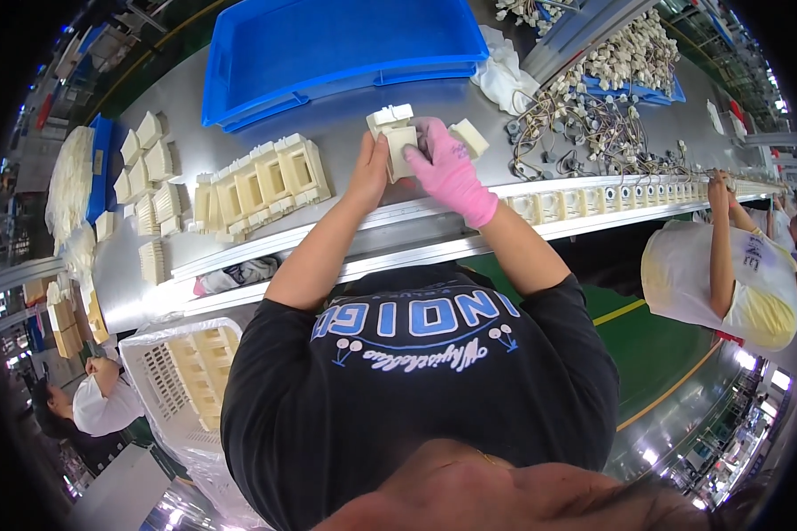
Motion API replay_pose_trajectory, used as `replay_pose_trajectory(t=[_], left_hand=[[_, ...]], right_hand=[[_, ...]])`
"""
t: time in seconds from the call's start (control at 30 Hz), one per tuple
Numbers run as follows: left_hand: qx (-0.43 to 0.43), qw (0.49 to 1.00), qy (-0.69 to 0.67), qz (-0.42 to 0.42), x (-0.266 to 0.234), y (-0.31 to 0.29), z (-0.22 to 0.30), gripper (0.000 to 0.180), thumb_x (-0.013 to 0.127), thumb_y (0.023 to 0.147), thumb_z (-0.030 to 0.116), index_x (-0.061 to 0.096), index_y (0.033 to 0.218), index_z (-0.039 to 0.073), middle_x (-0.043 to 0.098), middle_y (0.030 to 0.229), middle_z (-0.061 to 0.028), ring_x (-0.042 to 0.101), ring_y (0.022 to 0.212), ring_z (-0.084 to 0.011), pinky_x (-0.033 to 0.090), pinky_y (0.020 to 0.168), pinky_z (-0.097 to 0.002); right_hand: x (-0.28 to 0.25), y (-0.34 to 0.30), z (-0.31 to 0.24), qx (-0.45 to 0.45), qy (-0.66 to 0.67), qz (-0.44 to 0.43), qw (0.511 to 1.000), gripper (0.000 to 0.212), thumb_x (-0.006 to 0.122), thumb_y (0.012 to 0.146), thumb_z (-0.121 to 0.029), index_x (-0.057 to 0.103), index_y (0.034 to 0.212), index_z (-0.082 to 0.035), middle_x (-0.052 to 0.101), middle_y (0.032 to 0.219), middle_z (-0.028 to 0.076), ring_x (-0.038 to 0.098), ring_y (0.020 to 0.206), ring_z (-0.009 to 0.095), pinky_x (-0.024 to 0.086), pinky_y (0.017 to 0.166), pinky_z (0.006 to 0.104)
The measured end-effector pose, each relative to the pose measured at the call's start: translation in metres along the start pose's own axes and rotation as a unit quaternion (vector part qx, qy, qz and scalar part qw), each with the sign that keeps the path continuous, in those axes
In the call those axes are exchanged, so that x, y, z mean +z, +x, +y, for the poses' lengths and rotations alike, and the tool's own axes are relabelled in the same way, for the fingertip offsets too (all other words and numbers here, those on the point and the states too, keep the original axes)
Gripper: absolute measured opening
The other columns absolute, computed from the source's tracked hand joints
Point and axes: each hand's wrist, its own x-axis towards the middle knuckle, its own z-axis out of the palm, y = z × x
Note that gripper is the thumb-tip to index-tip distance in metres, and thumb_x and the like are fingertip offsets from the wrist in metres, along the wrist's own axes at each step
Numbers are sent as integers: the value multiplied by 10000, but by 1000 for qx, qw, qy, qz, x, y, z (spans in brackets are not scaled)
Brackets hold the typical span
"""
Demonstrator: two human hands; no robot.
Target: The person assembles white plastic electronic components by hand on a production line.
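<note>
Above the metal bench, a cream plastic housing [402,152] is held between my two hands. My bare left hand [369,174] grips its left side, with the thumb and fingers against the edge. On its right side, my right hand [452,173], in a pink glove, presses with the thumb on the front face. Another cream piece [390,116] shows just behind the held housing; whether the two are joined, I cannot tell. Beside the gloved fingers is a small cream block [469,137]. To the left stands a row of cream housings [266,181] with open frames.
A large blue bin [345,84] sits at the back. Wired connectors [584,133] lie tangled at the right. Ribbed cream pieces [153,164] spread at the far left. Housings line a rail [593,202] leading toward a co-worker [722,274]. A white crate [155,372] stands lower left.
</note>
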Motion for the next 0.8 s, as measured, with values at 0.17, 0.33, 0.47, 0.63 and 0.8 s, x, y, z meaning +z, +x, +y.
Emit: replay_pose_trajectory(t=[0.17, 0.33, 0.47, 0.63, 0.8], left_hand=[[51, 999, -2, 3, -3, 1, -4, 293, 293, 922, 293, 360, 1106, 75, 482, 992, -75, 492, 889, -132, 425, 747, -265], [84, 995, 50, -12, -4, 2, -3, 320, 294, 924, 295, 369, 1114, 49, 474, 1007, -65, 446, 899, -114, 368, 789, -255], [108, 990, 73, -45, -8, 1, -4, 354, 310, 918, 316, 329, 1177, 75, 454, 1075, -56, 445, 965, -130, 373, 817, -269], [8, 1000, -8, -29, 1, -6, 7, 327, 360, 908, 260, 336, 1159, 51, 456, 1052, -62, 445, 918, -110, 383, 785, -241], [-91, 989, -42, -105, -1, -8, 13, 358, 458, 862, 240, 328, 1151, 74, 476, 1022, -108, 519, 869, -174, 505, 580, -301]], right_hand=[[8, -9, -12, -20, -11, 23, 999, 411, 532, 768, -24, 335, 1124, 36, 568, 904, 162, 582, 788, 163, 460, 654, 263], [6, -12, -9, -61, -43, 44, 996, 418, 544, 761, -21, 340, 1121, 37, 578, 849, 157, 595, 721, 172, 467, 605, 268], [2, -12, -13, -144, -127, 53, 980, 406, 556, 759, -36, 362, 1111, 21, 559, 743, 119, 575, 594, 182, 446, 506, 279], [-8, -6, -29, -47, -113, -44, 992, 390, 534, 769, -44, 376, 1124, -11, 534, 703, 81, 541, 556, 155, 423, 490, 268], [-27, -4, -35, 56, 101, -190, 975, 401, 479, 775, -23, 392, 1167, -25, 527, 836, 72, 509, 722, 102, 429, 631, 230]])
